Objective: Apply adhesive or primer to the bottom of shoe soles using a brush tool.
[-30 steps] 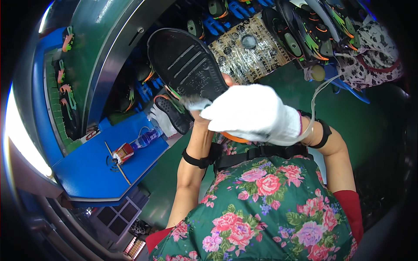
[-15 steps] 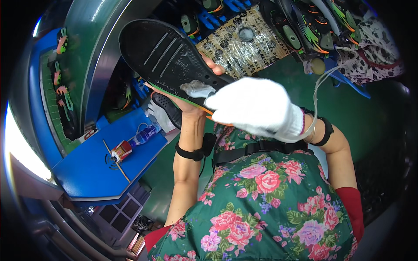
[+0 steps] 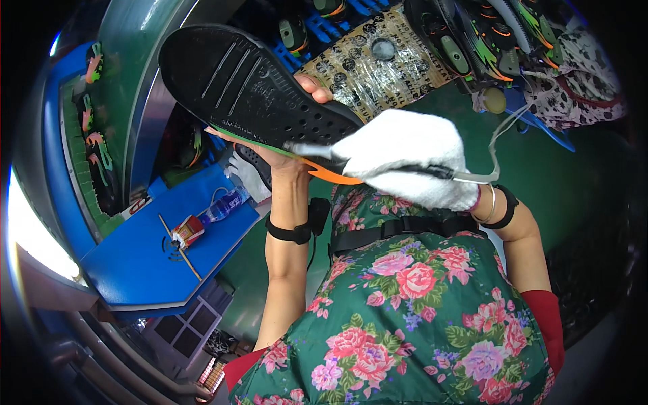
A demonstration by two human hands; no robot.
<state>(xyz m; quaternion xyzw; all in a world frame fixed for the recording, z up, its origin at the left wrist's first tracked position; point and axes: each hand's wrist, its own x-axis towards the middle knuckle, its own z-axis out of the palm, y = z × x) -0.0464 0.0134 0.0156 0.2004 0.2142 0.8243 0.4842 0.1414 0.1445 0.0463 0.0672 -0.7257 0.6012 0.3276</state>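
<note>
Taped brown surface (image 3: 422, 67) behind shoe (image 3: 236, 84)

Dark printed letters cover a tan, plastic-wrapped board (image 3: 378, 75); white characters mark a blue bottle label (image 3: 228, 205); black curved arcs (image 3: 173, 250) mark the blue tabletop (image 3: 135, 273).

I count two hands, the left hand (image 3: 275, 156) and right hand (image 3: 408, 158). Eleven o'clock: one held shoe (image 3: 246, 91), one brush (image 3: 310, 150). Nine o'clock: one bottle (image 3: 228, 204), one red container (image 3: 190, 231). Eight o'clock: one stick (image 3: 192, 266), one blue table (image 3: 135, 277). One o'clock: one round dish (image 3: 383, 49). Three o'clock: one bangle (image 3: 493, 201).
</note>
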